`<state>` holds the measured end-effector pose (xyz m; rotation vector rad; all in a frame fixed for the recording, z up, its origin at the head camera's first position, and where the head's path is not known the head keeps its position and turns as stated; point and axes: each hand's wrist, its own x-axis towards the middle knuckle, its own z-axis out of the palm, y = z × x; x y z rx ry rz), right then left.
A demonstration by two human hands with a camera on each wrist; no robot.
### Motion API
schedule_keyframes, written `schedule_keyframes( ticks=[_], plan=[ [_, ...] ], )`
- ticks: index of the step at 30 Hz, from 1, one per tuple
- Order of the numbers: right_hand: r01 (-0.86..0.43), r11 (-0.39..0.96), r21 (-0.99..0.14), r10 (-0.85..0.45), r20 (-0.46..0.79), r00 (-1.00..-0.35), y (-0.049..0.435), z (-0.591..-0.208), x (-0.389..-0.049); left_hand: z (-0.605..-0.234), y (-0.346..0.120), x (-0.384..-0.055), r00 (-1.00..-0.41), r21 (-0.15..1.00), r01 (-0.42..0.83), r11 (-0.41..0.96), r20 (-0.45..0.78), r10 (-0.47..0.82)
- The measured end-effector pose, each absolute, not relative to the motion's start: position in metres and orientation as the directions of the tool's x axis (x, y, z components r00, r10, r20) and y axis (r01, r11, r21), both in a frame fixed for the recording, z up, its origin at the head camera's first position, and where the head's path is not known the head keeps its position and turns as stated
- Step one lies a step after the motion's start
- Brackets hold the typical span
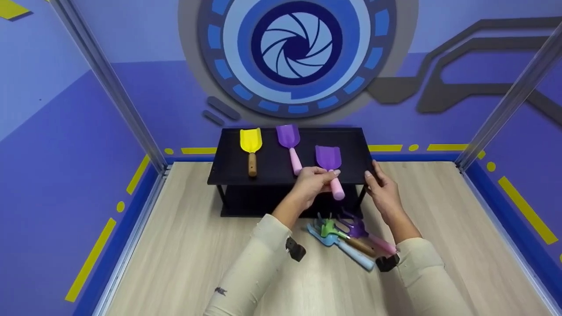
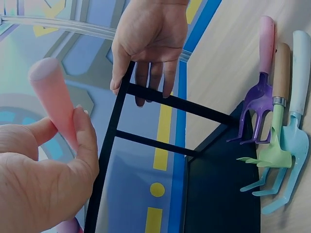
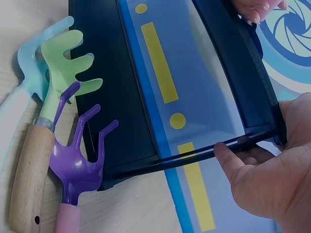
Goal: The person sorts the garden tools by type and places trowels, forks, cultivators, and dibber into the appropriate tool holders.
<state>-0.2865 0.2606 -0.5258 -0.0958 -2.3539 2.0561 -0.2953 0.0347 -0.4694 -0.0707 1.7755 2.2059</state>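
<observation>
From where I'm standing, the person's left hand is pinching the purple scoop by its pink handle, thumb and fingers closing on it near the neck. The scoop's blade is pointing toward the back wall above the right part of the black shelf, its handle end reaching out past the front edge; whether the blade is touching the shelf top, I can't tell. The right hand is gripping the shelf's right side near the front corner, thumb and fingers hooking around the frame.

The scoop is looking light to me, its blade thin but stiff, hardly something that breaks easily. The handle (smooth, round, a bit glossy) is probably offering little friction, so a loose pinch might be letting it twist. I'd be holding it about where that hand is, close to the neck, with the blade's weight near the fingers.

A yellow scoop and a second purple scoop are lying on the shelf top. Down on the table, a blue fork, a green fork and a purple fork are lying bunched together.
</observation>
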Motion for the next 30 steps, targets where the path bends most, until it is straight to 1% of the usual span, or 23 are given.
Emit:
schedule_keyframes(
  ticks=[8,12,17,24,30],
  plan=[
    [0.060,0.135,-0.989,0.061,-0.052,-0.997,0.2606,-0.5240,-0.2868,-0.4641,0.0413,-0.2970,-0.947,0.946,-0.298,-0.127,-0.277,0.159],
    [0.051,0.134,-0.990,0.056,-0.043,-0.998,0.2601,-0.5243,-0.2874,-0.4610,0.0436,-0.2959,-0.951,0.946,-0.299,-0.124,-0.286,0.115],
    [0.061,0.150,-0.987,0.046,-0.055,-0.997,0.2597,-0.5260,-0.2879,-0.4603,0.0427,-0.2960,-0.949,0.940,-0.313,-0.136,-0.303,0.092],
    [0.056,0.143,-0.988,0.051,-0.049,-0.997,0.2589,-0.5252,-0.2882,-0.4591,0.0427,-0.2964,-0.951,0.939,-0.308,-0.157,-0.297,0.090],
    [0.053,0.141,-0.989,0.056,-0.045,-0.997,0.2596,-0.5256,-0.2856,-0.4589,0.0421,-0.2969,-0.945,0.932,-0.320,-0.168,-0.303,0.123]
  ],
)
